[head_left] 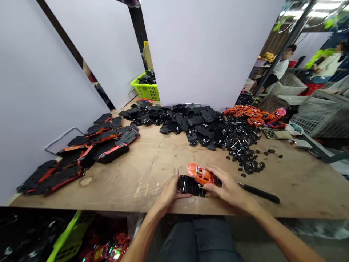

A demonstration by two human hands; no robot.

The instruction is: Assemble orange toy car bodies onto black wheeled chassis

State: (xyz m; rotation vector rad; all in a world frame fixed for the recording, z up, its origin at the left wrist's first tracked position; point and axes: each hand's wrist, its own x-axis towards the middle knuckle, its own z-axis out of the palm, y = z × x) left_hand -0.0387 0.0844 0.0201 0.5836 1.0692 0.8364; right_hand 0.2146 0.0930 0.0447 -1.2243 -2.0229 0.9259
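My left hand (169, 190) is closed around a black toy car chassis (187, 185) just above the front part of the table. Between thumb and fingers, my right hand (227, 186) grips an orange toy car body (203, 175), tilted over the right end of the chassis. The two parts overlap in view; whether they touch I cannot tell. To the right of my right hand lies a screwdriver (260, 193) with a black handle. My right fingertips are partly hidden by the car body.
Black chassis (188, 120) are heaped at the back. Wheel axles (240, 142) and orange car bodies (248, 111) lie at the right. Assembled toy cars (113, 153) cover the left. Behind stands a yellow-green basket (147, 91). Two people are at the far right.
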